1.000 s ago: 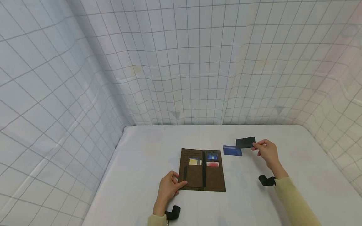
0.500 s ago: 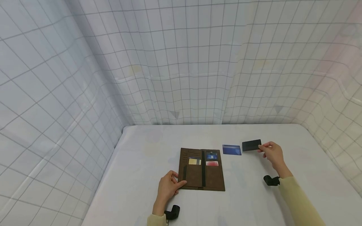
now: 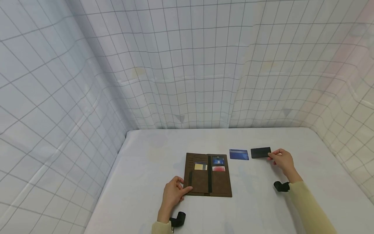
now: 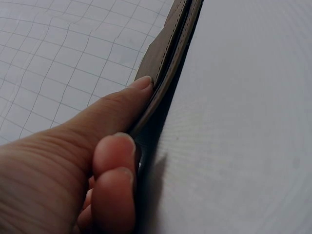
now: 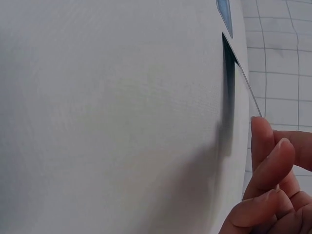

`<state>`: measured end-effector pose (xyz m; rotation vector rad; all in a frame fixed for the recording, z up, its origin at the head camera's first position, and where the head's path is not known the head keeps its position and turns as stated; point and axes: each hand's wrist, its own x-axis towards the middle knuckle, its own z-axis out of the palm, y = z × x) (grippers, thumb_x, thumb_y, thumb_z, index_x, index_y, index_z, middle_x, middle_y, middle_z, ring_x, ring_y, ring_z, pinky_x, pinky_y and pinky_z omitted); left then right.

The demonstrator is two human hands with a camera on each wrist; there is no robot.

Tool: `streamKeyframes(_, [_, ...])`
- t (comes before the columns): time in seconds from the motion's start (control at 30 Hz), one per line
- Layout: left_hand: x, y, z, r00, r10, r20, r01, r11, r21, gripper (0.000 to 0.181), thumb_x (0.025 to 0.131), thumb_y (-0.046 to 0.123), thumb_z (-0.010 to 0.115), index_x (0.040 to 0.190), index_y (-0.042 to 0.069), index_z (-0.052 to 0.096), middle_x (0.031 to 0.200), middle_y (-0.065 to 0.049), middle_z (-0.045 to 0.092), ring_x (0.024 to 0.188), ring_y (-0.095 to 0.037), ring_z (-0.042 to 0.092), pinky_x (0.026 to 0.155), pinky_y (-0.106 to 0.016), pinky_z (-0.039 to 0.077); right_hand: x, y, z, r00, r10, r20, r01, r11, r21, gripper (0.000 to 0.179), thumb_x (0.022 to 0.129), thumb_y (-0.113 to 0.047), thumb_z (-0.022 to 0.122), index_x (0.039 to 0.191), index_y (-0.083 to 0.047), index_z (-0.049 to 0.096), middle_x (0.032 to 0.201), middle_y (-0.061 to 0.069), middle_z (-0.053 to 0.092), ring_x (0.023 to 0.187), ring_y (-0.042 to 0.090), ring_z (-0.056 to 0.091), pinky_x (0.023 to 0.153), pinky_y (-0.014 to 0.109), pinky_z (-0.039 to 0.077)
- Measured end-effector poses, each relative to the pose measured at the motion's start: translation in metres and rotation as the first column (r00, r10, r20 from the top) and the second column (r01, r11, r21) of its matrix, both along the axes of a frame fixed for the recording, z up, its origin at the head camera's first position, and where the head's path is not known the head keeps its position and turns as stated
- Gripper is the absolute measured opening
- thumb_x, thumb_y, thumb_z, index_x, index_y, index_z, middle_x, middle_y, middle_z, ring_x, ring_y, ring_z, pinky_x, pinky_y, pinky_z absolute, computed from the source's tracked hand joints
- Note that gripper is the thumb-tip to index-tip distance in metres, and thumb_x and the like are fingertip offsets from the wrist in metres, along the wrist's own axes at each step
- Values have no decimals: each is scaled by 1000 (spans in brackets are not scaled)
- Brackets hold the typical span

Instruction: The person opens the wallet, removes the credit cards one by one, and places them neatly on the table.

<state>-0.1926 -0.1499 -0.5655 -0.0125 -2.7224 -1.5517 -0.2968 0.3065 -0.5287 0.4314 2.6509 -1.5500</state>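
Observation:
A brown bifold wallet lies unfolded on the white table. My left hand pinches its near left corner, thumb on top, and in the left wrist view the wallet edge bends up slightly off the table there. Tucked in its slots are a yellowish card, a blue card and a red-and-white card. To the right, my right hand pinches a black card by its right end. The right wrist view shows that card tilted, its far end at the tabletop and the held end raised.
A loose blue card lies flat between the wallet and the black card. White grid-patterned curtains rise behind the table and on both sides. A small black device is strapped at each wrist.
The right hand has carried the black card rightward, off its overlap with the loose blue card, then lowered it toward the table. The left hand stays on the wallet corner.

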Motion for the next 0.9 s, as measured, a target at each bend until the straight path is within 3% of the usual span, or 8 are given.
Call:
streamKeyframes(0.43, [0,-1,-1,1000,0,3,0,1000,4,41,76,30,81,94,4,55,58,4,52,35,-9,51,39,-24,40,-2,2,-4,999,24,23,-27,990,140,27,91,-22,60,93,3,54,68,0,67,57,15,53,57,30,37])
streamKeyframes(0.9, [-1,-2,-3,1000,7,6,-7,1000,1,42,75,32,81,94,5,55,58,4,52,34,-7,50,39,-24,40,-6,5,-5,994,73,82,-81,993,91,26,93,-20,60,96,5,53,68,-3,66,58,12,57,55,28,44])
